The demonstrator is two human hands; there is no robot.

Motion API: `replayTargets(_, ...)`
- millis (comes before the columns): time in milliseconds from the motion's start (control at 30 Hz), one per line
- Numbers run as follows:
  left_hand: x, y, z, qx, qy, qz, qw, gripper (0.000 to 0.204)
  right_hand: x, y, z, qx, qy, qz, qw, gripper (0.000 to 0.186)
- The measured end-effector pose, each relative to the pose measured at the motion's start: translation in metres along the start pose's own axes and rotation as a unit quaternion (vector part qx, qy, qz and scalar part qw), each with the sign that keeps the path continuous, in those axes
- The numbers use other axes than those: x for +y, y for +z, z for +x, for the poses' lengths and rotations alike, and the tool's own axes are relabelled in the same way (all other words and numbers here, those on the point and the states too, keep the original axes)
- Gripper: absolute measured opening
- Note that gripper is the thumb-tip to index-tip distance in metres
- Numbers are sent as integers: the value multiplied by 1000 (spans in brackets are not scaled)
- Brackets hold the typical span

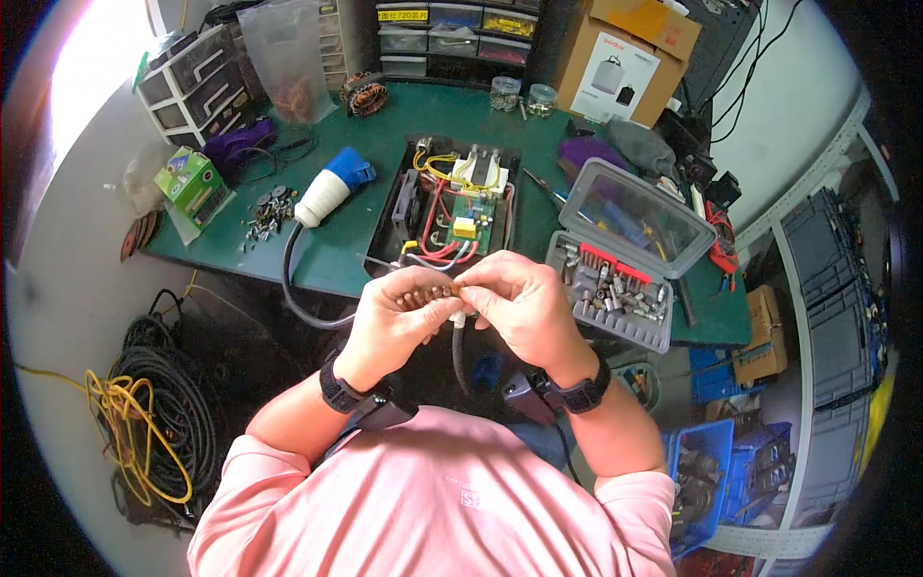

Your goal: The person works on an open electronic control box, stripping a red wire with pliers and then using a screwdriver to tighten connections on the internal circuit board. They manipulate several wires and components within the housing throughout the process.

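Note:
My left hand (399,313) is closed around a brown beaded piece (423,296), a short row of small rounded bits whose exact kind I cannot make out. Thumb and fingers of my right hand (514,298) pinch its right end. Both hands meet just in front of the table's near edge. Beyond them lies an open dark case (392,207) with a green circuit board (473,213) and red and yellow wires inside. A black cable (459,356) with a pale fitting hangs down below my fingers.
Left of the case lies a blue and white industrial plug (332,188) on a thick cable, beside loose screws (272,213). On the right stands a grey socket set (615,313), lid raised. Coiled cables (154,404) lie at the lower left; a blue crate (707,481) stands lower right.

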State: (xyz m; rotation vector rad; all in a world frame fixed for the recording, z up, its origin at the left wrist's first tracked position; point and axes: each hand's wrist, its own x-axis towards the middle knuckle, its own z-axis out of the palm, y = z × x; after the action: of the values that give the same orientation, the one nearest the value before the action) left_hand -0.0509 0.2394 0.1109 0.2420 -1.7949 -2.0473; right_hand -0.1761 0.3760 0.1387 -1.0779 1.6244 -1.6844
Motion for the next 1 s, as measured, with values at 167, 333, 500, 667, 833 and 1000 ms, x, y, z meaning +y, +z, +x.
replayTargets(167,-4,5,0,28,30,29,999,11,-2,-1,-1,-2,18,-25,1000,5)
replayTargets(333,-7,4,0,37,76,125,988,9,1,-4,-2,-10,-1,-37,999,3)
replayTargets(500,-2,-2,-3,-6,105,165,981,9,8,-3,-6,3,2,-24,1000,2)
replayTargets(667,7,1,-7,-21,-13,42,999,9,5,1,-9,13,-53,-59,997,3)
replayTargets(833,18,2,-8,-27,-53,41,997,11,3,1,-12,7,-37,-32,999,3)
replayTargets(1000,17,1,-11,-28,-57,38,997,14,3,5,-14,8,-67,-46,997,1)
